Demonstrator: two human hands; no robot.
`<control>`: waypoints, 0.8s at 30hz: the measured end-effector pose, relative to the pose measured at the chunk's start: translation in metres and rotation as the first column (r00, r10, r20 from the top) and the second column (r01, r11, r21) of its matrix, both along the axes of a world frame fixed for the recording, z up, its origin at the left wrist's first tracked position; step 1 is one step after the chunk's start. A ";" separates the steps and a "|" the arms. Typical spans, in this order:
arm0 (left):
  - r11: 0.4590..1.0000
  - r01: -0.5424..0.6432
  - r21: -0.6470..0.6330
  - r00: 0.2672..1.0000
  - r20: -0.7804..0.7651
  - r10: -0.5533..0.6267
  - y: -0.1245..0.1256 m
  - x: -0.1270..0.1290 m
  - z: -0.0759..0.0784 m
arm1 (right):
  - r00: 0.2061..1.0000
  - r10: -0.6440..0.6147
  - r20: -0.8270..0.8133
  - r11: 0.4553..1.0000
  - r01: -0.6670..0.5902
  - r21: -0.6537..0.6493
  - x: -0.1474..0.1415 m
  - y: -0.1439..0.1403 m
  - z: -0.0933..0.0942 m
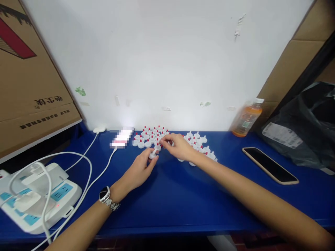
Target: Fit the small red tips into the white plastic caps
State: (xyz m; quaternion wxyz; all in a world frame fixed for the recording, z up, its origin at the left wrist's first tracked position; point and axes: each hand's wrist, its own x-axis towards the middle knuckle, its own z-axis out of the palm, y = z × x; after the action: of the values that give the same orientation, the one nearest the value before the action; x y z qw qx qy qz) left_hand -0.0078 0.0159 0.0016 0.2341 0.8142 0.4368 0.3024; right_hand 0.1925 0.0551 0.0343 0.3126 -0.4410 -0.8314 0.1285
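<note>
My left hand (140, 169), with a watch (105, 195) on its wrist, grips a white nozzle cap (152, 155) between thumb and fingers, its narrow spout pointing up. Close beside it, my right hand (179, 147) has its thumb and forefinger pinched together. What is between those fingertips, if anything, is too small to make out. Beyond the hands lies a group of white caps with red tips (148, 143). To the right, partly behind my right hand and forearm, are several white nozzle caps (203, 140) with small red pieces among them.
On the blue table (167, 202), a lit phone (122, 137) lies at left, near a white power strip (68, 195) with cables. At right are a dark phone (269, 165), an orange drink bottle (247, 118) and a black plastic bag (300, 118). A white wall (167, 62) stands behind.
</note>
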 end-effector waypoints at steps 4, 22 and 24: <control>1.000 -0.009 -0.009 0.998 -0.055 0.008 0.000 -0.005 -0.008 | 0.873 -0.043 0.485 0.988 -0.036 0.152 0.004 0.035 0.000; 1.000 0.016 -0.014 0.998 -0.067 -0.017 -0.003 0.002 -0.011 | 0.966 -0.011 -0.257 0.993 -0.020 -0.120 -0.001 0.000 -0.004; 0.999 0.029 -0.016 0.998 -0.054 -0.030 -0.005 0.006 -0.010 | 0.891 -0.053 -0.451 0.981 -0.037 -0.188 -0.004 -0.017 -0.010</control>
State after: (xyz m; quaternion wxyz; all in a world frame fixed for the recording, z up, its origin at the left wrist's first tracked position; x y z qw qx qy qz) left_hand -0.0017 0.0104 -0.0082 0.2327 0.8268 0.4332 0.2733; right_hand 0.1886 0.0377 0.0246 0.4549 -0.4304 -0.7171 0.3061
